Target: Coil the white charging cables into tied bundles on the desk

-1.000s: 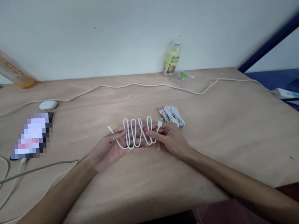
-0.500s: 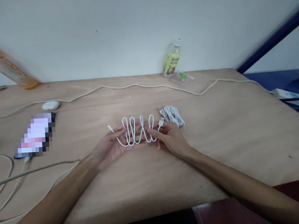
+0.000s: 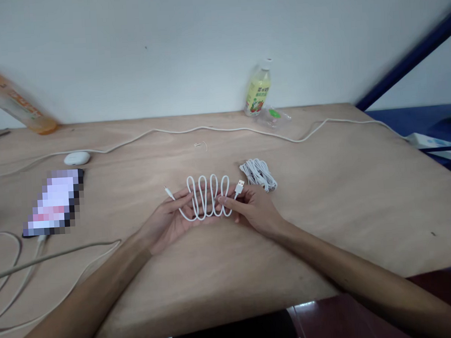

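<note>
Item 1, my left hand [image 3: 170,221]: palm up on the table [image 3: 223,270], fingers stretched out flat under the white cable [image 3: 206,199], which lies across them. I cannot tell whether the thumb presses on it.

Item 2, my right hand [image 3: 255,210]: thumb and forefinger pinched on the right end of the same cable, the other fingers curled beneath.

Item 3, the white cable: folded into four or five upright loops side by side, spanning both hands at mid-table. Its USB plug [image 3: 239,187] sticks up just above my right fingers; the small plug [image 3: 169,192] pokes out past my left fingertips.

Item 4, a bundled cable [image 3: 258,173]: white, coiled, lying on the table just beyond my right hand and close to the USB plug. It is the nearest thing crowding that side.

Item 5, a long cord [image 3: 208,129]: runs across the table from left to right, well behind the hands.

Item 6, a drink bottle [image 3: 258,90]: upright at the wall, with a clear wrapper [image 3: 273,116] beside its foot.

Item 7, left side: a small white oval object [image 3: 77,158], a phone [image 3: 55,200] with its screen blurred, and loose cords [image 3: 45,259] near my left forearm. An orange bottle [image 3: 14,104] leans at the far left, blurred.

Item 8, right side: a blue frame [image 3: 405,61] beyond the table edge.
</note>
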`<state>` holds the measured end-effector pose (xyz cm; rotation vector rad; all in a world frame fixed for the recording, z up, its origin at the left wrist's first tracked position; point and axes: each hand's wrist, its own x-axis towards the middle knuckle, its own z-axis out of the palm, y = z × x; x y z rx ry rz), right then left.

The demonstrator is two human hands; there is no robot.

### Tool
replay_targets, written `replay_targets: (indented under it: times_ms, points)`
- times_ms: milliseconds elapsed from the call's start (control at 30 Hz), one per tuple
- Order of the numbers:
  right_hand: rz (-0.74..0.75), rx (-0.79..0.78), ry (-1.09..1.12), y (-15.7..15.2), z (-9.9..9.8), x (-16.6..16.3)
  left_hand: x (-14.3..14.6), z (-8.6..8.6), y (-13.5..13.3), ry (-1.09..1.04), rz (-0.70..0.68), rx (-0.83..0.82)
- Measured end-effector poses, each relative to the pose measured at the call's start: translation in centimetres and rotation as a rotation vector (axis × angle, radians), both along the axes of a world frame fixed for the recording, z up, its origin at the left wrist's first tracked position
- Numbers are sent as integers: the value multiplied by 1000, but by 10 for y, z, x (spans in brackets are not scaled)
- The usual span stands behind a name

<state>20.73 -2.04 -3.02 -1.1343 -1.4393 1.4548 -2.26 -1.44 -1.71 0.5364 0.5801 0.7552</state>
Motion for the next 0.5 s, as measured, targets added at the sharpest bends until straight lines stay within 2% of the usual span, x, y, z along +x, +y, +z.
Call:
replay_targets:
  times_ms: [500]
  points:
    - [19,37,-21,0,2,1,0,-2,1,1,-3,13]
